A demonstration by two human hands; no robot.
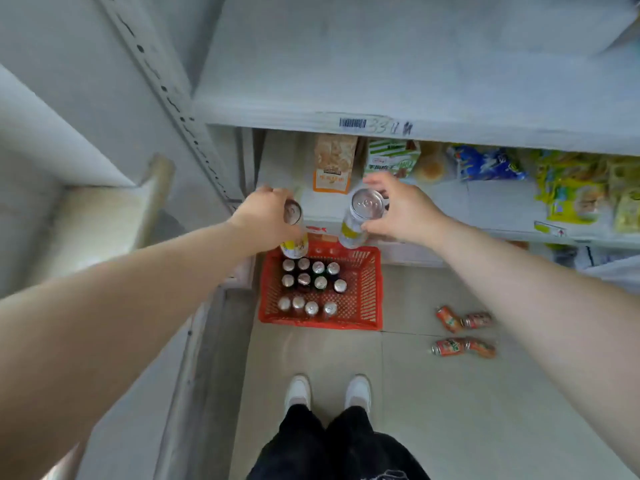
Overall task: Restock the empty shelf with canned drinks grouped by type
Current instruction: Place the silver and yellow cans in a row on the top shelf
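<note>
We are looking down at the empty shelf [398, 64], wide, grey and bare, with a barcode sticker [352, 123] on its front lip. Below it the lower shelf [502, 206] is carrying snack packs. On the tiled floor [450, 393] the red basket [367, 289] is sitting just under our arms, holding about a dozen upright cans [311, 289], tops showing, types hard to tell from here. Four orange cans [464, 332] are lying on their sides on the floor, well apart from the basket to the right.

We are holding one can in each of our hands, both above the basket and below the empty shelf's edge. The left hand [265, 216] is wrapping its fingers round the upper body of a yellow-and-white can [294, 245], covering part of the lid. The right hand [401, 211] is pinching the side of a matching can [356, 226], thumb below, fingers partly spread behind the rim.

These look like full cans: rigid, fairly heavy, smooth sides, likely slippery, and dentable if dropped. We would be gripping mid-body, not the rim. Both look like one type, so we judge they belong side by side on the shelf.
</note>
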